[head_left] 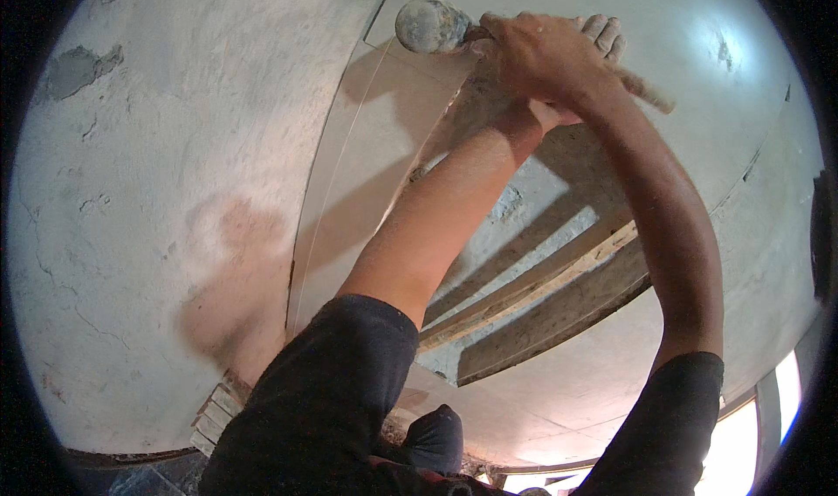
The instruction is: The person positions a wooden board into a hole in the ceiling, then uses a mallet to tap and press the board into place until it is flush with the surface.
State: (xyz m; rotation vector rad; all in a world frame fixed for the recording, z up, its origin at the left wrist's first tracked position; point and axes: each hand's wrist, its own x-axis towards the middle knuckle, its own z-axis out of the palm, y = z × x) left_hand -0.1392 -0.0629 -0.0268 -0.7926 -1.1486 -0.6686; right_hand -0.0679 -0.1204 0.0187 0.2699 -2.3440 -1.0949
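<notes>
Up at the plastered wall (pixel 751 173), my right hand (pixel 546 55) is wrapped round the wooden handle of a mallet (pixel 428 26). The mallet's rounded, dusty grey head points left, and its handle end sticks out to the right past my wrist. My left hand (pixel 604 35) is mostly hidden behind my right hand and forearm. Only its curled, dusty fingers and part of the palm side show, and I cannot make out what they hold. Both hands are over the upper part of a recess (pixel 515 195) with a rough grey inside.
A long wooden strip (pixel 532 286) runs across the lower part of the recess. To the left stands another plastered wall (pixel 131 208) with cracks and a chipped patch (pixel 80 68). Stacked pale pieces (pixel 214 419) lie low at the left. Bright openings show at the lower right.
</notes>
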